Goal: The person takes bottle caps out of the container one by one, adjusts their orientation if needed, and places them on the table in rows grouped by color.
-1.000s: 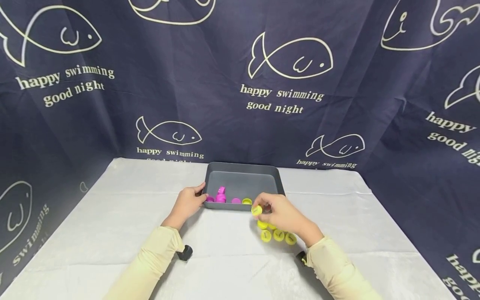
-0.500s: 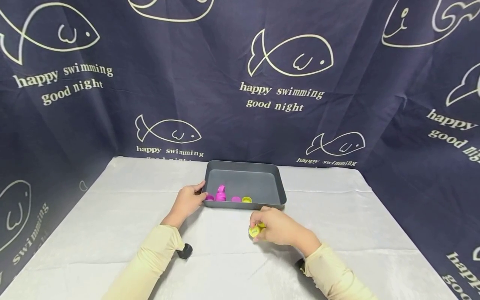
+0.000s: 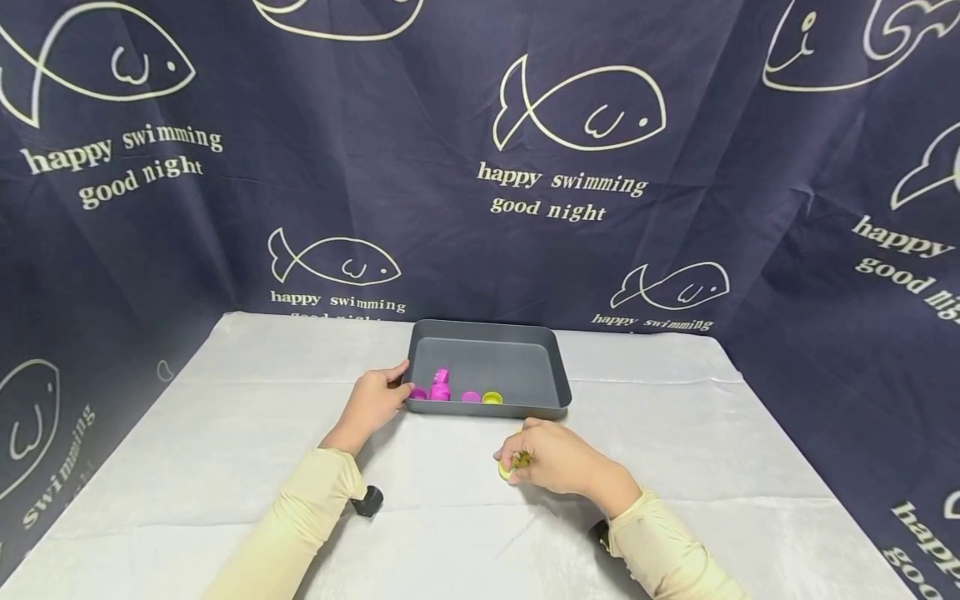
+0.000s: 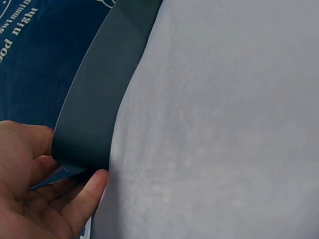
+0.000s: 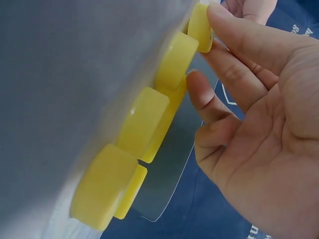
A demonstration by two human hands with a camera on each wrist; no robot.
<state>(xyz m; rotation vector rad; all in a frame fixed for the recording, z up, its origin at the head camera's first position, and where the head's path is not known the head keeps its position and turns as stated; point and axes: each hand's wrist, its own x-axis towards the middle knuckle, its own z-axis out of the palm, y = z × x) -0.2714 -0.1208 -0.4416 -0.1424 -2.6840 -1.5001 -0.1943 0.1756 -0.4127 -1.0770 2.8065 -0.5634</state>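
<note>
soft shadows, dimmer wrist views

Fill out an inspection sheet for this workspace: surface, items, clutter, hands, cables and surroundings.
Surface: white-covered table, lightly creased.
Items: dark gray tray with magenta pieces and a lone yellow cap along its near wall; group of yellow caps outside it.
Clutter: nothing seen.
Hands: left hand holds the tray's near-left corner; right hand pinches a yellow cap from the group.
Cables: nothing seen.
Surroundings: navy curtain with fish drawings and lettering.
</note>
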